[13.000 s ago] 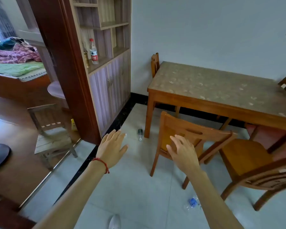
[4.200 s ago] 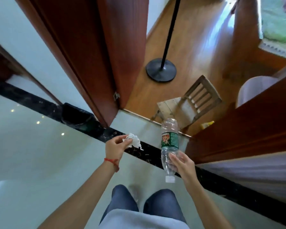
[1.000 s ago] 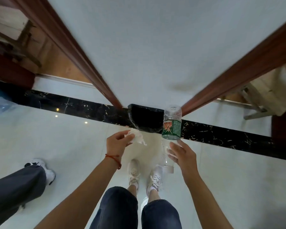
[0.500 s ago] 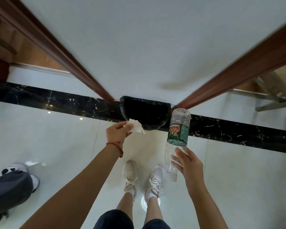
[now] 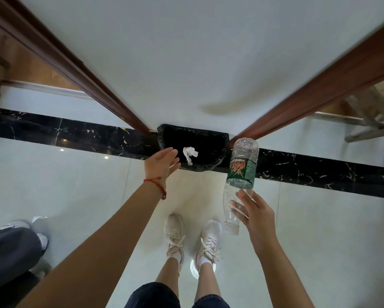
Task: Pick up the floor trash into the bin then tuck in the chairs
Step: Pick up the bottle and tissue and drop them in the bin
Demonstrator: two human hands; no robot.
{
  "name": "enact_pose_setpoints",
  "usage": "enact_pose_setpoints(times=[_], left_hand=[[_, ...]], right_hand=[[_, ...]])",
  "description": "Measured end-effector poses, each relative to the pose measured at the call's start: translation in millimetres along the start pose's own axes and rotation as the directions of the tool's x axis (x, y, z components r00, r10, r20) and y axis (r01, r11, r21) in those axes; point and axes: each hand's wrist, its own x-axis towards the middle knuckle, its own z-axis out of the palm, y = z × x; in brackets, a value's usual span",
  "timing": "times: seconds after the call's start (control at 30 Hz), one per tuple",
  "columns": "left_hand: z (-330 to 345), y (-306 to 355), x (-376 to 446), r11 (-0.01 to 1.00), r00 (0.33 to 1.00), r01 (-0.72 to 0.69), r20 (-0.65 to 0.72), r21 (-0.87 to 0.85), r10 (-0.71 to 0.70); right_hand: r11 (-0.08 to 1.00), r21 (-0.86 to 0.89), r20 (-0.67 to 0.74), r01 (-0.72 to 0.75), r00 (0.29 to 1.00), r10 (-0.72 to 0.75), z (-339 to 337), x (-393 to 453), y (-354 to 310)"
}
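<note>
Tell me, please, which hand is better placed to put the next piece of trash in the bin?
Right. The right hand grips the plastic bottle beside the bin; the left hand is open and holds nothing.

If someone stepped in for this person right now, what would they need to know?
Left hand: open, fingers spread beside the bin, holding nothing.
Right hand: grips the clear plastic bottle near its neck, cap end down, just right of the bin.
Crumpled tissue: seen against the bin's black liner, over or inside the opening.
Done: tissue released.
Left: drop the bottle in, look for any other floor trash, then tuck in the chairs, which are out of view here.
</note>
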Motion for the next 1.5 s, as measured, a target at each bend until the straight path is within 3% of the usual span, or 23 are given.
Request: enact_pose_setpoints(times=[0.2,0.3,0.37,0.47,0.67,1.07,1.2,1.33,1.4,1.5], left_hand=[[-24,0,-20,0.999,0.991,0.028,0.129,0.03,-0.032],[-39,-3,-27,0.984,0.99,-0.065,0.135,0.164,0.043],[-50,-7,-28,0.907,0.969,-0.225,0.178,0.355,0.171],[-67,-16,-26,0.699,0.902,-0.431,0.276,0.571,0.331],[-95,-26,-23,0.352,0.804,-0.565,0.404,0.746,0.435],[-97,-33,-25,0.219,0.775,-0.588,0.464,0.779,0.43],[-94,-30,-29,0.172,0.761,-0.598,0.488,0.783,0.427],[-91,-23,-37,0.116,0.741,-0.615,0.521,0.78,0.424],[-89,-20,-43,0.083,0.731,-0.621,0.537,0.78,0.422],[-87,-16,-52,0.026,0.722,-0.624,0.563,0.781,0.403]], right_hand=[[0.982,0.113,0.047,-0.153,0.988,0.148,20,15,8],[0.943,0.189,0.055,-0.272,0.962,0.267,36,32,15],[0.919,0.224,0.068,-0.325,0.946,0.317,47,44,19],[0.91,0.23,0.095,-0.345,0.938,0.332,63,62,24],[0.93,0.157,0.061,-0.333,0.943,0.328,93,88,19],[0.937,0.077,0.027,-0.34,0.941,0.338,78,86,19],[0.97,0.025,0.009,-0.242,0.97,0.242,68,62,17],[0.964,-0.265,0.012,-0.014,1.0,0.018,65,28,14],[0.908,-0.408,0.043,0.1,0.995,-0.09,61,11,15],[0.711,-0.657,0.092,0.251,0.963,-0.254,48,-12,16]])
